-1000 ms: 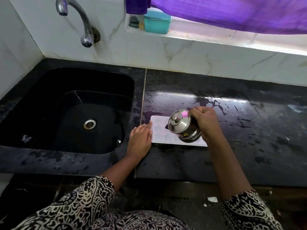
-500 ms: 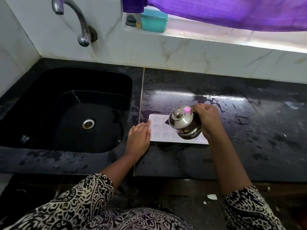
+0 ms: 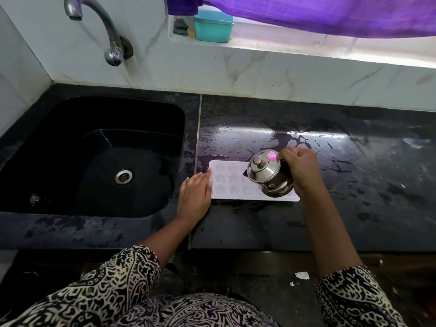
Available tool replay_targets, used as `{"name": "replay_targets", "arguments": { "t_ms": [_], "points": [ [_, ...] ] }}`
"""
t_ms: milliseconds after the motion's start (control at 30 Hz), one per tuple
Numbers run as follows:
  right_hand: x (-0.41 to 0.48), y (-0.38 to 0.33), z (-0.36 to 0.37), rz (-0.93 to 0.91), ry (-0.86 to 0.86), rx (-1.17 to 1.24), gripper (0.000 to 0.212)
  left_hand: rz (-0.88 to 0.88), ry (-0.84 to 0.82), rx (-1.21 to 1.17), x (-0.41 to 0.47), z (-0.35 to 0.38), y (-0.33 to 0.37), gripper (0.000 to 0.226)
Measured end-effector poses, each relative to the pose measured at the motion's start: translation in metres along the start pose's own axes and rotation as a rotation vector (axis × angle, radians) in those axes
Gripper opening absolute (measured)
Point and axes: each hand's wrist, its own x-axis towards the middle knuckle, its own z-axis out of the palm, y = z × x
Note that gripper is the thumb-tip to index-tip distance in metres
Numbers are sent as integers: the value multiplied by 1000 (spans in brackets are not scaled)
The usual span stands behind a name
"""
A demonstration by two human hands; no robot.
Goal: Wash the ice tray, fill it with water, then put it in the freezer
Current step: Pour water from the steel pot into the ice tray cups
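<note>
Tray [image 3: 230, 182] between left hand [image 3: 194, 197] and right hand [image 3: 300, 168]

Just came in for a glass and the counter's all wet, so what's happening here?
A person appears to be filling an ice tray on the wet black counter, right of the sink. Their right hand grips a small lidded steel kettle, tilted with its spout over the tray's star-shaped cells. Their left hand lies flat against the tray's left end, steadying it. Whether water is coming out of the spout cannot be made out.
</note>
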Motion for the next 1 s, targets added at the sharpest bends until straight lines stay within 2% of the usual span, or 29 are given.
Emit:
{"name": "replay_targets", "arguments": {
  "t_ms": [533, 1000],
  "points": [
    [-1, -4, -1, -90, -15, -178, 33, -5, 3, -7, -1, -1, 1, 56],
    [-3, -10, -6, -105, -4, -120, 43, -9, -6, -11, -2, -2, 2, 57]
  ]
}}
